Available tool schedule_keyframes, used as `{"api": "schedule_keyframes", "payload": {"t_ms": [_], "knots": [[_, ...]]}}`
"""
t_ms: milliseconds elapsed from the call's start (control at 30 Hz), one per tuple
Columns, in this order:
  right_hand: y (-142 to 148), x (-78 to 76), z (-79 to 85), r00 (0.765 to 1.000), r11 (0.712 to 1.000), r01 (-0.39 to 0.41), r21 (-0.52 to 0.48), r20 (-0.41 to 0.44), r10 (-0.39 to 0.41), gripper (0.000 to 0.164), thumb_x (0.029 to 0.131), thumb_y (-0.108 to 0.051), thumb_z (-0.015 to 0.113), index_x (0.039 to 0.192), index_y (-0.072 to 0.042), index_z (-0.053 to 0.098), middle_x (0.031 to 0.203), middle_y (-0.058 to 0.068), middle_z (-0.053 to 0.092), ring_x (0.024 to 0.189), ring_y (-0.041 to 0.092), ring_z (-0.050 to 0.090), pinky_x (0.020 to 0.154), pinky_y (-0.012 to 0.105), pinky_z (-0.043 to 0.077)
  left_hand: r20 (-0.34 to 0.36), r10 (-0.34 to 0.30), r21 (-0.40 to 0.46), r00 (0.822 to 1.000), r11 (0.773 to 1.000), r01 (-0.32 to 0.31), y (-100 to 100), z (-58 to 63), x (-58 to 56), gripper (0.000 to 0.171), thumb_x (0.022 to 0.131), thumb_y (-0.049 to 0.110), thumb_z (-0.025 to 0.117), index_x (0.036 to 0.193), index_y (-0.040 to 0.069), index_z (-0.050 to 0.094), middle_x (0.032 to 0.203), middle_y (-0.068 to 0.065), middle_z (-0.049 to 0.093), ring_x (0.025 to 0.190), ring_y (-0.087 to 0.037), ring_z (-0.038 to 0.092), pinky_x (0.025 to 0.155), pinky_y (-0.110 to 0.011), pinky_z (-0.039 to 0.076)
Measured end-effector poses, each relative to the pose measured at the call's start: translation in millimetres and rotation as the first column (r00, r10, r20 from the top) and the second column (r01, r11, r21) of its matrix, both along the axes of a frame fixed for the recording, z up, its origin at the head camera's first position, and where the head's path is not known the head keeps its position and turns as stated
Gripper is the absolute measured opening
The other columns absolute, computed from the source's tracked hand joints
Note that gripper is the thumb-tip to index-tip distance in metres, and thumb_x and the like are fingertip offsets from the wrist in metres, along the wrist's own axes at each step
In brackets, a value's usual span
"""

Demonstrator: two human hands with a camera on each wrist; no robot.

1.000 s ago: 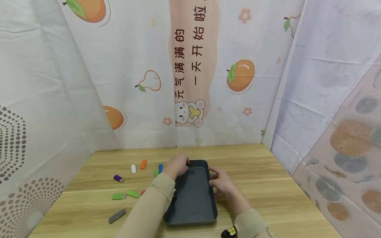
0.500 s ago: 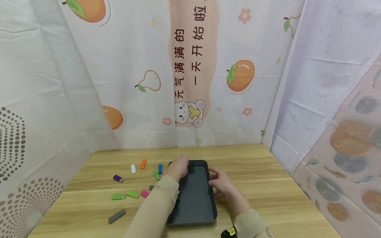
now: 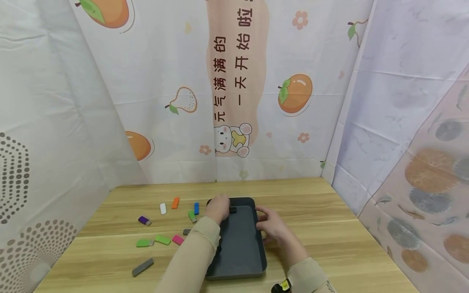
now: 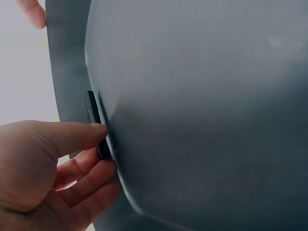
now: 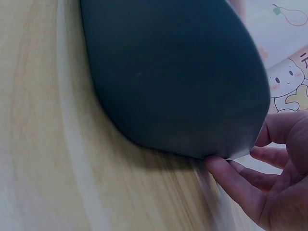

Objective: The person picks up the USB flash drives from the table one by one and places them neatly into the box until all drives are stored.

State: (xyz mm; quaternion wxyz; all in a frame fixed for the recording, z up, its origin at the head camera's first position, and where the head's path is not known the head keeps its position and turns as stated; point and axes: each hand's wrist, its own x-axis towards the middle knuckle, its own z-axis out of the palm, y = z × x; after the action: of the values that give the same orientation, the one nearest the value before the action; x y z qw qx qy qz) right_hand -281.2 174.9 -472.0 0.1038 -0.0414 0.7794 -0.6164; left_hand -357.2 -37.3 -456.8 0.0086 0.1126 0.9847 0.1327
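Black stick [image 4: 91, 102]: Pinched between thumb and fingers of a person's left hand [image 3: 218, 206], it lies inside the tray [image 3: 242, 244], toward the far left corner, along the foot of the far wall.
Right hand [image 3: 274, 225]: Relaxed fingers rest against the outside of the tray's right wall, near its far end.
Slip risk: The slick-looking casing could twist or drop if the thumb eases.
Tray risk: A hard press on the wall may skid the tray across the tabletop [image 3: 315, 224] should the right-side support give.
Sleeve risk: The left sleeve [image 3: 190, 260], close beside the pink stick [image 3: 178, 239], could sweep it aside.
Surfaces: Matte dark-grey tray, rounded corners; streaked wood grain; metal-tipped purple stick [image 3: 144, 220], plain grey bar [image 3: 143, 267] near left.
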Motion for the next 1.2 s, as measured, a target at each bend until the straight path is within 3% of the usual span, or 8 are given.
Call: {"api": "schedule_keyframes", "payload": {"t_ms": [533, 867, 1200], "knots": [[1.6, -3.5, -3.6, 1.0, 1.0, -0.016, -0.004, -0.001, 0.016, 0.075, 0.084, 0.008, 0.06, 0.155, -0.003, 0.039, 0.128, 0.03, 0.055, 0.094, 0.034, 0.065, 0.057, 0.053, 0.058, 0.002, 0.013, 0.006, 1.0, 1.0, -0.013, -1.0, -1.8, -1.9, 0.018, 0.093, -0.005, 0.067, 0.081, 0.007, 0.072, 0.086, -0.01, 0.069, 0.071, -0.018, 0.057, 0.063, -0.036, 0.05], [1.2, -2.8, -5.2, 1.0, 1.0, -0.02, 0.005, -0.005, 0.02, 0.075, 0.084, 0.009, 0.06, 0.155, -0.002, 0.038, 0.128, 0.03, 0.055, 0.096, 0.034, 0.065, 0.056, 0.052, 0.058, 0.006, 0.009, 0.015, 1.0, 1.0, -0.009, -1.2, -2.3, -1.3, 0.015, 0.093, -0.005, 0.067, 0.086, 0.006, 0.073, 0.092, -0.012, 0.07, 0.08, -0.021, 0.063, 0.069, -0.039, 0.053], [1.9, -3.9, -5.8, 1.0, 1.0, -0.009, 0.012, -0.007, 0.009, 0.075, 0.083, 0.009, 0.061, 0.154, -0.002, 0.039, 0.128, 0.03, 0.056, 0.096, 0.034, 0.065, 0.055, 0.052, 0.058, -0.015, 0.005, -0.003, 1.0, 1.0, -0.005, -0.3, -2.4, -2.1, 0.018, 0.091, -0.005, 0.069, 0.08, 0.01, 0.073, 0.086, -0.007, 0.07, 0.076, -0.019, 0.062, 0.069, -0.039, 0.055]]}}
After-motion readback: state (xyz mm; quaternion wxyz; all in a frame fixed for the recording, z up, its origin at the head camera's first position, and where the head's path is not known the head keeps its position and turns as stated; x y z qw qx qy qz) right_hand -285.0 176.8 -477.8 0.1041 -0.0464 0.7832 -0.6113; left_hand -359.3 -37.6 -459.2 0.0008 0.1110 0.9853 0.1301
